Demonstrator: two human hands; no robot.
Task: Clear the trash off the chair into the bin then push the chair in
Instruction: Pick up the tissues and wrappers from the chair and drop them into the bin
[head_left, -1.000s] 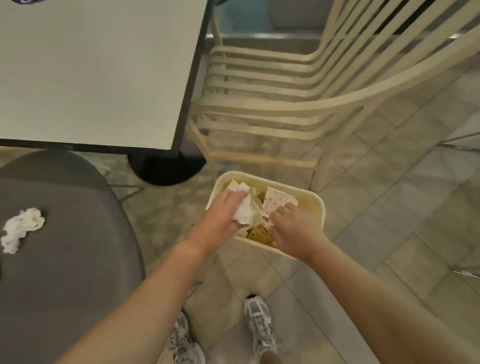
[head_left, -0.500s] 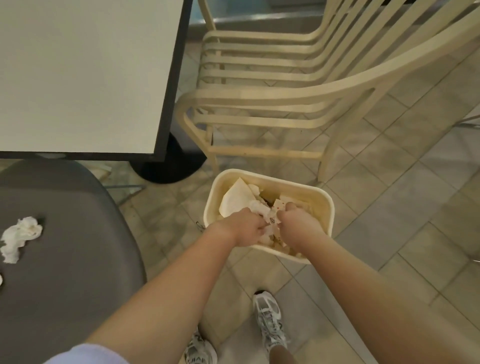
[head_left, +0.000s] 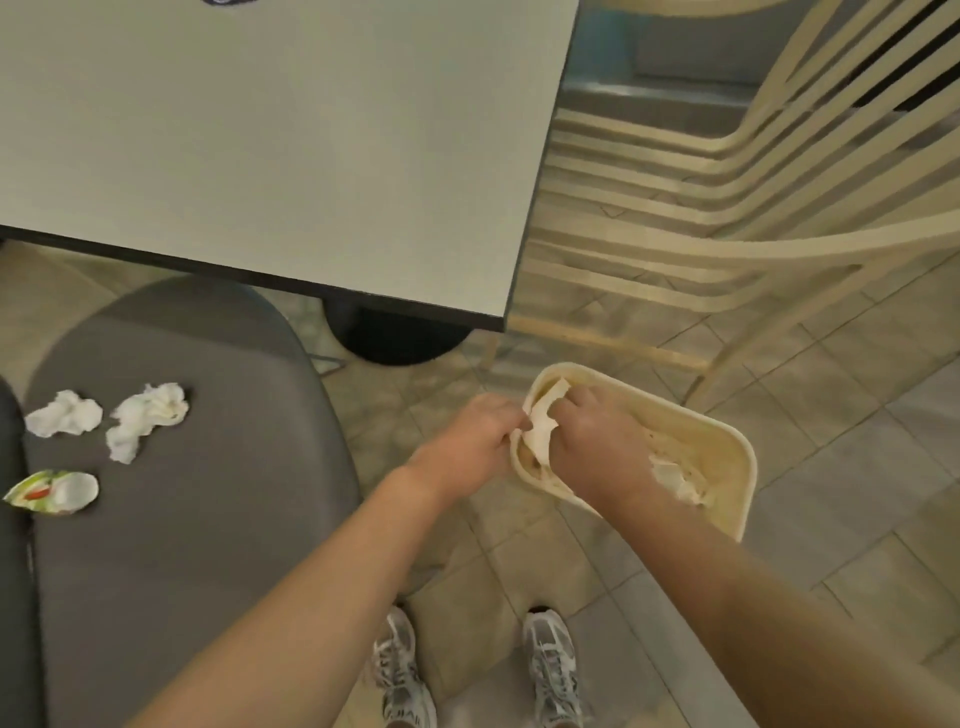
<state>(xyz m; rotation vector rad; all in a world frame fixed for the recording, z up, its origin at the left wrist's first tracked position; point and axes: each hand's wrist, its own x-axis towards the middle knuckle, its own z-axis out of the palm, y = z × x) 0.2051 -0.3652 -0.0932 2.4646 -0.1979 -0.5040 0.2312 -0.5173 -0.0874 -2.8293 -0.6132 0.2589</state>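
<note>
Both hands are observed at the near-left rim of the bin (head_left: 727, 447), which stands on the floor at roughly 3 o'clock from the chair (head_left: 208, 467). A pale paper scrap (head_left: 540, 426) is pinched between the left hand (head_left: 467, 441) and the right hand (head_left: 592, 447); the fingers of both are curled round it. The scrap is held upright over the rim, its long axis running from 1 o'clock down to 7 o'clock, presumably so that it drops inside rather than onto the floor. More paper is seen lying in the bin.

On the grey seat, three items are left at about 9 o'clock: two crumpled tissues (head_left: 65, 414) (head_left: 145, 415) and a torn wrapper (head_left: 54, 491), its long axis lying 3-to-9. The chair is judged not yet pushed under the surface (head_left: 260, 130).
</note>
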